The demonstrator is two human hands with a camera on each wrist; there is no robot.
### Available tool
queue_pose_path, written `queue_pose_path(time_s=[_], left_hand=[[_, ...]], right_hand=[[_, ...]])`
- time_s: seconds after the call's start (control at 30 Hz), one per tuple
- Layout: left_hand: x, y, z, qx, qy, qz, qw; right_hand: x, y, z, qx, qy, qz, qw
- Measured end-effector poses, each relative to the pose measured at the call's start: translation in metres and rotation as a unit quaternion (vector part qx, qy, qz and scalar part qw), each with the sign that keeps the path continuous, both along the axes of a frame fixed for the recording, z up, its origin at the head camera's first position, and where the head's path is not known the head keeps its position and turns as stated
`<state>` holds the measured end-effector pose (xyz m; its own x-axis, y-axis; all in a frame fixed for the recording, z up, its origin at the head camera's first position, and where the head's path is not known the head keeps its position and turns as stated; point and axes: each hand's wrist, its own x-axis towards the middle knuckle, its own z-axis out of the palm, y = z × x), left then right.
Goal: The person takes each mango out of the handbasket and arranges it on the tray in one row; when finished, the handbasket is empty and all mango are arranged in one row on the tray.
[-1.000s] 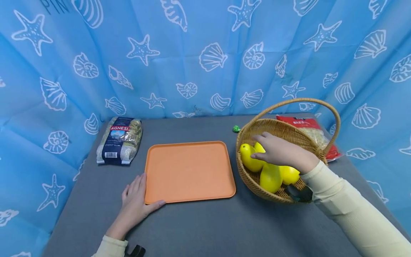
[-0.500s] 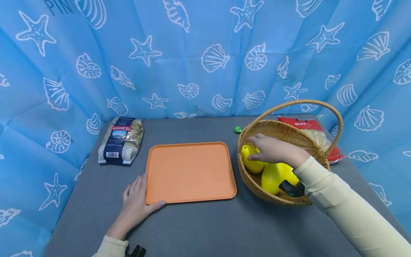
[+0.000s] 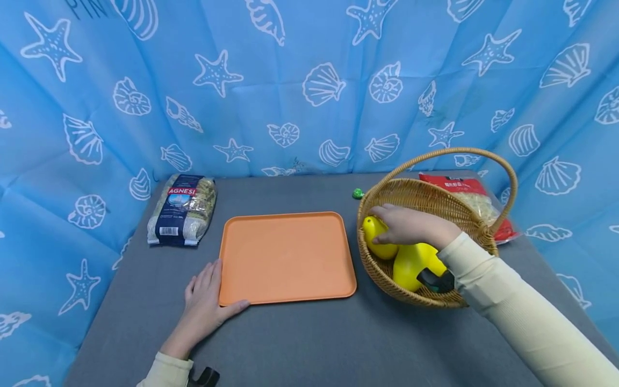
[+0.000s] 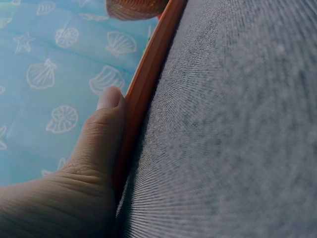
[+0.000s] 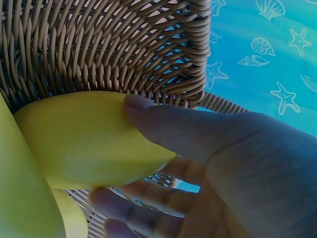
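My left hand [image 3: 205, 298] rests at the near left corner of an orange tray [image 3: 287, 258], fingers straight along its left side and thumb against its front edge. In the left wrist view the thumb [image 4: 101, 131] lies along the tray's rim [image 4: 143, 84]. My right hand [image 3: 411, 224] reaches into a wicker basket [image 3: 387, 279] and grips a yellow pear-shaped fruit [image 3: 379, 244] at the basket's left side. In the right wrist view its thumb lies on the fruit [image 5: 84, 139], with fingers curled beneath. More yellow fruit [image 3: 413, 266] lies beside it, partly hidden by my hand and the wrist camera.
A bag of pasta [image 3: 181, 209] lies left of the tray, toward the back. Behind the basket is a red and clear packet [image 3: 464, 191]. A small green object [image 3: 358, 193] sits behind the basket's left rim. The basket's tall handle [image 3: 447, 152] arches over it.
My right hand has moved slightly left and lower onto the leftmost yellow pear-shaped fruit, its fingers closing round it. The left hand and tray have stayed in place.
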<state>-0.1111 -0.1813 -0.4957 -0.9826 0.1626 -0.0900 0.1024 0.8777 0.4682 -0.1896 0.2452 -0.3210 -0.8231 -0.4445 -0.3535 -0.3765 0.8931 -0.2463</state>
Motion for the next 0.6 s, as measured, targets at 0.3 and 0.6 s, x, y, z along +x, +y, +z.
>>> queue_pose_path(time_s=[0.3, 0.6], left_hand=[[0.0010, 0.0011, -0.0007, -0.003, -0.002, 0.003, 1.0000], [0.0012, 0.0018, 0.0000, -0.006, 0.009, 0.003, 0.9999]], right_hand=[[0.0006, 0.0012, -0.0056, 0.009, -0.002, 0.013, 1.000], [0.0005, 0.0008, -0.0053, 0.011, 0.008, 0.012, 1.000]])
